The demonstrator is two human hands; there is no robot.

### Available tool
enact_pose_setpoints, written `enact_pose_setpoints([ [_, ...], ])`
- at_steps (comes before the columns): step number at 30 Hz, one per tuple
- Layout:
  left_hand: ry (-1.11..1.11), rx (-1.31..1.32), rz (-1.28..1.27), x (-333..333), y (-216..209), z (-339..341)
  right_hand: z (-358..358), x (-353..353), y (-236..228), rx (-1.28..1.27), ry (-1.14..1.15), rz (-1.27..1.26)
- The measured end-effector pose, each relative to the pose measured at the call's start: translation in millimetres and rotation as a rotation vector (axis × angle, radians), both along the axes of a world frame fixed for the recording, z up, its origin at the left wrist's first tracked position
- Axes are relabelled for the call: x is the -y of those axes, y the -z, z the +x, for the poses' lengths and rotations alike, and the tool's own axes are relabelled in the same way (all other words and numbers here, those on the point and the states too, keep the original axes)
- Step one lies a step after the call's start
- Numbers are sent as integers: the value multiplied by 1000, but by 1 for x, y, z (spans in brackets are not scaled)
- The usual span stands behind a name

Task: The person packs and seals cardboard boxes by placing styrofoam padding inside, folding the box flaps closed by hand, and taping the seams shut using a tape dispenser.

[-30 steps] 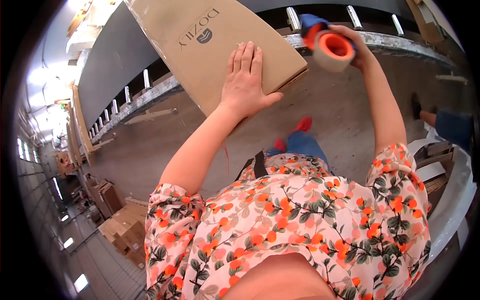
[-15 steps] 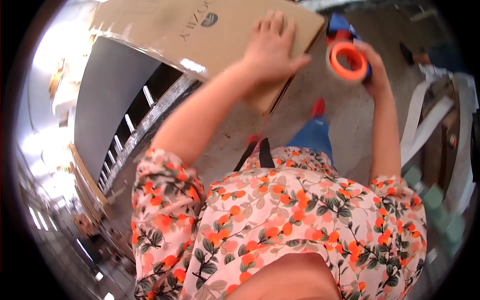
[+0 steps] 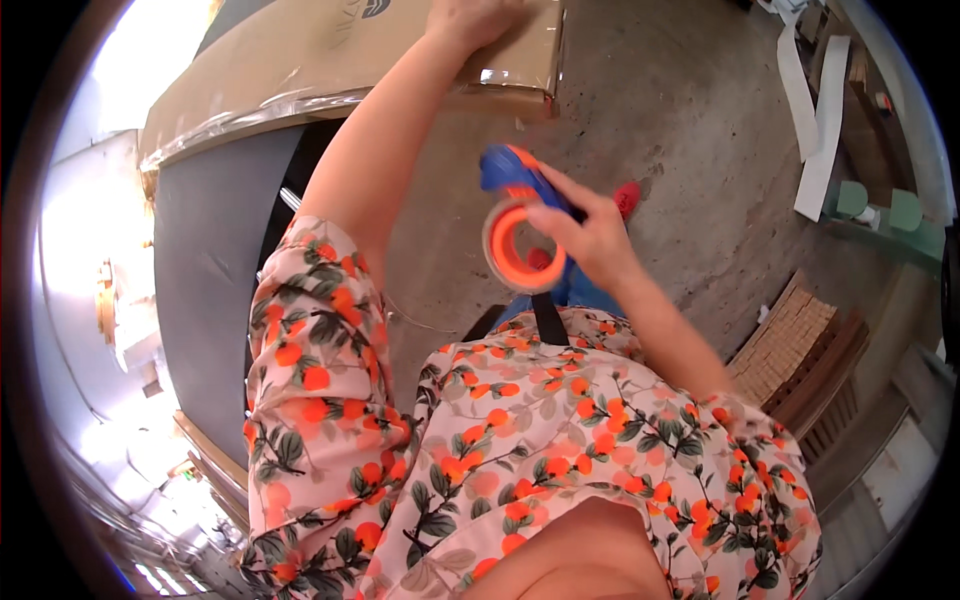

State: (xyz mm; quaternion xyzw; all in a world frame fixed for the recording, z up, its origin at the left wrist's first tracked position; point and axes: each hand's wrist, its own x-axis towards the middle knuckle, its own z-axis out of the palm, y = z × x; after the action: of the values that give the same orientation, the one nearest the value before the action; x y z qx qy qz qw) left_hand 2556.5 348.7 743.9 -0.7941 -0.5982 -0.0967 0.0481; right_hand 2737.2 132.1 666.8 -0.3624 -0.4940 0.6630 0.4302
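My right hand [image 3: 600, 235] is wrapped round a blue and orange tape dispenser [image 3: 520, 172] in front of my waist. A roll of clear tape [image 3: 494, 250] with an orange core sits on it, facing me. My left hand [image 3: 475, 18] rests on top of a large brown cardboard box [image 3: 270, 75] at the upper left. It appears to lie flat with nothing in it, though the top of the picture cuts off part of it. Shiny clear tape runs along the box's near edge and its right corner.
Under the box, a dark grey panel [image 3: 215, 260] stands to the left, beside a dark gap. White strips [image 3: 825, 130] and pale green blocks [image 3: 905, 210] are at the right. Lower right lies a stack of brown slats [image 3: 785, 325]. Below me is a concrete floor [image 3: 690, 150].
The tape dispenser and my right hand have come down and left, nearer my body. My left hand now lies higher in view on the box, which also appears further up and left.
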Motion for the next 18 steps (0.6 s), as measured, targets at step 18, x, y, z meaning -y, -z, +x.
enact_pose_setpoints([
  [18, 388, -254, -230, 84, -4, -28, 94, -94, 74, -393, 246, -430],
])
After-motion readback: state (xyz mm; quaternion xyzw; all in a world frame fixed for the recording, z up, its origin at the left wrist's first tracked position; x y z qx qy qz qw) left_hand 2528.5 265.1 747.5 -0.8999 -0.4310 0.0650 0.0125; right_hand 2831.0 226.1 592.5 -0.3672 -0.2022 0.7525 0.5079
